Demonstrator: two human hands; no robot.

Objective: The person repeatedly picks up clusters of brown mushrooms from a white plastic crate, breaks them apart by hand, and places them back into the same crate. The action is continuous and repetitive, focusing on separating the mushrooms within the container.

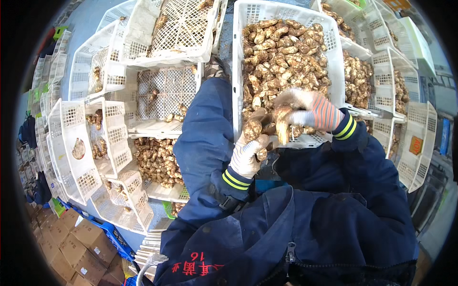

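Note:
Brown, lumpy mushrooms or tubers [282, 53] fill much of a white plastic crate [288, 7] in front of me. My left hand [248, 155], in a striped knit glove, is closed around several of these brown pieces [252, 129] near the crate's front left corner. Close beside it on the right, my right hand [313, 111], in an orange and grey striped glove, holds a longer brown piece [282, 125] that points downward. The fingertips of the right hand are blurred. Both hands are over the near edge of the crate.
To the left stand several white crates, one [164, 125] with a few pieces and one [166, 196] well filled. More filled crates [357, 107] line the right side. Cardboard boxes [86, 239] and a blue pallet [116, 236] lie at the lower left.

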